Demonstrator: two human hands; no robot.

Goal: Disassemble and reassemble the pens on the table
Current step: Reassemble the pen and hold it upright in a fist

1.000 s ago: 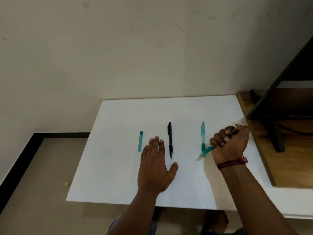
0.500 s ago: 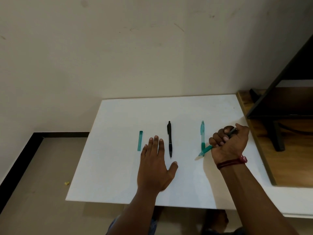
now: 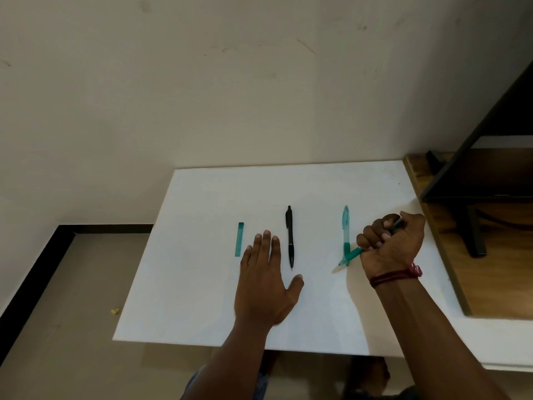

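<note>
A black pen [image 3: 290,236] lies lengthwise in the middle of the white table [image 3: 202,298]. My left hand [image 3: 266,281] rests flat on the table just left of it, fingers straight. To the right lies a teal translucent pen [image 3: 345,226]. My right hand [image 3: 390,242] grips another teal pen [image 3: 352,255] in a fist; its tip sticks out to the lower left, crossing the lying pen's lower end, and a dark end shows above the fist. A short teal piece [image 3: 239,239] lies left of my left hand.
A wooden desk [image 3: 496,281] adjoins the table on the right, with a dark monitor and its stand [image 3: 473,232] on it. A wall stands behind the table. Tiled floor with a small yellow scrap [image 3: 115,311] lies to the left.
</note>
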